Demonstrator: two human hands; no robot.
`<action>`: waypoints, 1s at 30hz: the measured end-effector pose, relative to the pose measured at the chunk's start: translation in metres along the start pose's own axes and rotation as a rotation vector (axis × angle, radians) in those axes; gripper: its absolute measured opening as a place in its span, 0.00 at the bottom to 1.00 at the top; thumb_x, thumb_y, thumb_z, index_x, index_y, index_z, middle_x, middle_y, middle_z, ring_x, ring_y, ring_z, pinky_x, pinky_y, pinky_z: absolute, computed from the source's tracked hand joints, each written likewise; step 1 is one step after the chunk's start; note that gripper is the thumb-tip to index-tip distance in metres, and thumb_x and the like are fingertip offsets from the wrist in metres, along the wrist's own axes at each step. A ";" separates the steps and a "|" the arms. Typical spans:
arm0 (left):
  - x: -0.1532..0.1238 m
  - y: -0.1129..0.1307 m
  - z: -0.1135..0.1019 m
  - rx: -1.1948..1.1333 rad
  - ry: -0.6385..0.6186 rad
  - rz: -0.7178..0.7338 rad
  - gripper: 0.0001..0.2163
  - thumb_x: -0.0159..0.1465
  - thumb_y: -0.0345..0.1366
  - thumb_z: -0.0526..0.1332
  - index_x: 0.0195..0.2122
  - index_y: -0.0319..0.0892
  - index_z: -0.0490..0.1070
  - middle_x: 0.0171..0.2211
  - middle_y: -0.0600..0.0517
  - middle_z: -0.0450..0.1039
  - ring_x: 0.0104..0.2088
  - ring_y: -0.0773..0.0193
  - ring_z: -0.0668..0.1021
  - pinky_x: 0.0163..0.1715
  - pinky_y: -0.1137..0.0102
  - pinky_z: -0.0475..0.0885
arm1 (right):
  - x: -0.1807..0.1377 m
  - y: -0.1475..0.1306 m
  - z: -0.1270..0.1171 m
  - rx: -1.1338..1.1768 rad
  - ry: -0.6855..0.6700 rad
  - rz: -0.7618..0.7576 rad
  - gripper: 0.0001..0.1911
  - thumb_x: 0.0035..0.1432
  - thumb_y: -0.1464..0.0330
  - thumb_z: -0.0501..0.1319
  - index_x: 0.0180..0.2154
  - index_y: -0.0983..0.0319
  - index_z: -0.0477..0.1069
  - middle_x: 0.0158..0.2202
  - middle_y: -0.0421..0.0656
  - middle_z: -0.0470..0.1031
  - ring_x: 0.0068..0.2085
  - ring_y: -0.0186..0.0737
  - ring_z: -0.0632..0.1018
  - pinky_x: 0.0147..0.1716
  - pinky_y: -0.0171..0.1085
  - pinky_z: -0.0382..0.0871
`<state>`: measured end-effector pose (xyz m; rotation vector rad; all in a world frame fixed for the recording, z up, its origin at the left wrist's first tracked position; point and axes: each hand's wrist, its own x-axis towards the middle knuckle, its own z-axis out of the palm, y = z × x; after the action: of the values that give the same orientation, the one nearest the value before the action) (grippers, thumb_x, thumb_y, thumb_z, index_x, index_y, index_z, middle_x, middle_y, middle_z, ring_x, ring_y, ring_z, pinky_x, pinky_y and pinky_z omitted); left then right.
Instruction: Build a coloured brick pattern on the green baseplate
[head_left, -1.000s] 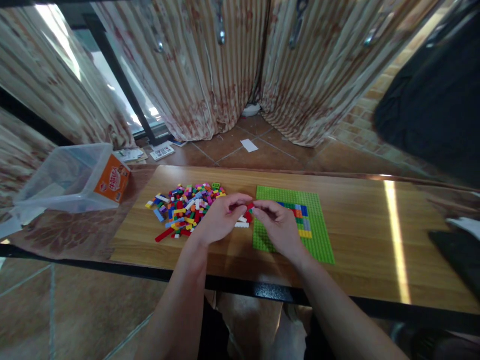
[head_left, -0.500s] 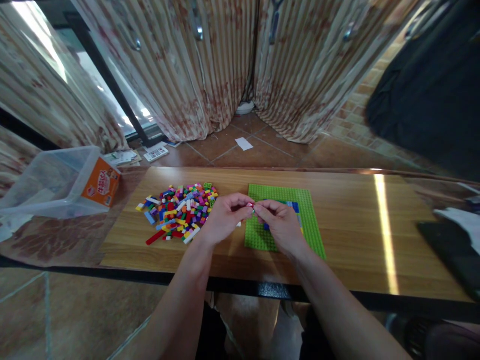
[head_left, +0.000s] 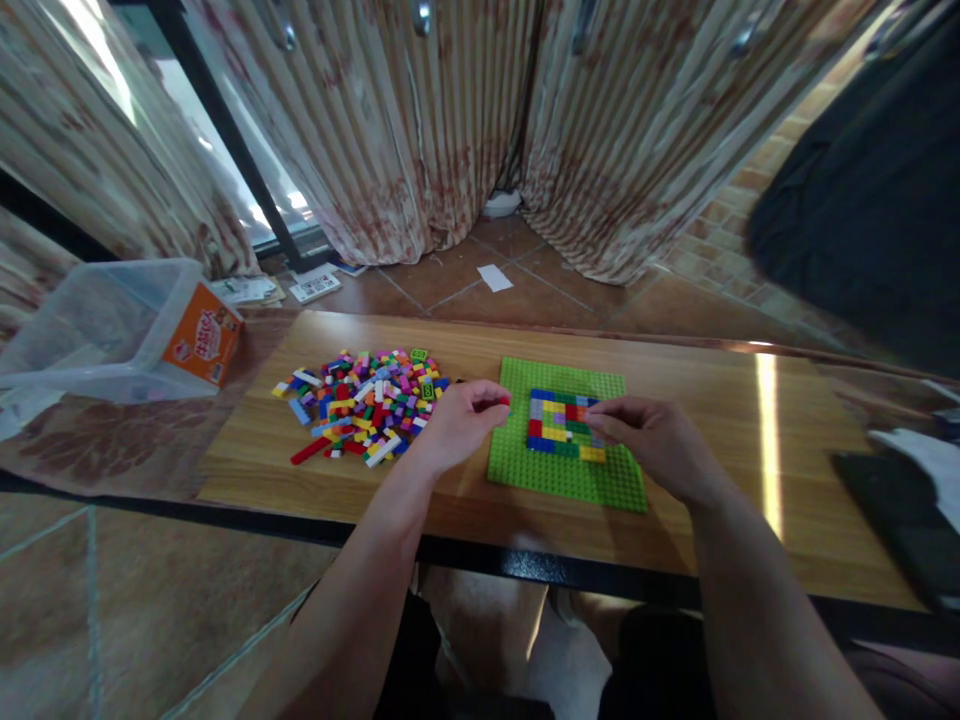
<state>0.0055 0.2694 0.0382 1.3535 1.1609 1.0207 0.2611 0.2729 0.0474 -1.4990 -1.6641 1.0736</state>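
Observation:
A green studded baseplate [head_left: 559, 487] lies on the wooden table, carrying a flat patch of building bricks [head_left: 555, 433] in blue, yellow, red, grey and green. My left hand [head_left: 466, 425] is over the plate's left edge, thumb and fingers closed on a small red brick [head_left: 505, 401], mostly covered by the fingertips. At the right side of the patch is my right hand [head_left: 660, 440], its thumb and fingertips pinched together; whatever they hold is too small to make out. Left of my left hand spreads a heap of loose bricks [head_left: 367, 405] in many colours.
A clear plastic box [head_left: 142, 340] with an orange label stands beyond the table's left end. At the far right lies a dark flat object [head_left: 885, 510] with white paper on it. The table [head_left: 712, 400] has a dark front edge. Curtains [head_left: 465, 130] hang behind.
My hands, together over the baseplate before, are now apart. My right hand has moved right, uncovering the brick patch. My left hand stays near the plate's left side with the red brick.

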 end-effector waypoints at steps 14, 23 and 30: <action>0.001 0.000 0.010 0.158 -0.039 0.046 0.06 0.60 0.27 0.61 0.37 0.37 0.75 0.34 0.50 0.79 0.33 0.65 0.78 0.37 0.69 0.71 | -0.012 0.001 0.017 -0.395 -0.016 -0.340 0.08 0.57 0.67 0.60 0.32 0.57 0.79 0.35 0.42 0.81 0.36 0.41 0.80 0.39 0.40 0.73; 0.000 0.000 0.008 0.213 -0.037 0.072 0.05 0.60 0.27 0.60 0.36 0.37 0.75 0.34 0.50 0.79 0.34 0.65 0.78 0.38 0.69 0.72 | -0.011 0.002 0.019 -0.483 -0.048 -0.482 0.09 0.59 0.73 0.59 0.33 0.61 0.78 0.35 0.44 0.80 0.36 0.39 0.80 0.39 0.37 0.74; 0.000 0.001 0.006 0.290 -0.043 0.106 0.05 0.61 0.27 0.60 0.35 0.38 0.75 0.33 0.50 0.79 0.33 0.65 0.78 0.36 0.69 0.71 | -0.007 0.004 0.017 -0.610 -0.087 -0.567 0.11 0.59 0.75 0.58 0.32 0.63 0.79 0.35 0.47 0.80 0.36 0.41 0.80 0.38 0.37 0.75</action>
<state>0.0116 0.2678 0.0388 1.6725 1.2499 0.9171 0.2488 0.2630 0.0365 -1.1822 -2.4210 0.3364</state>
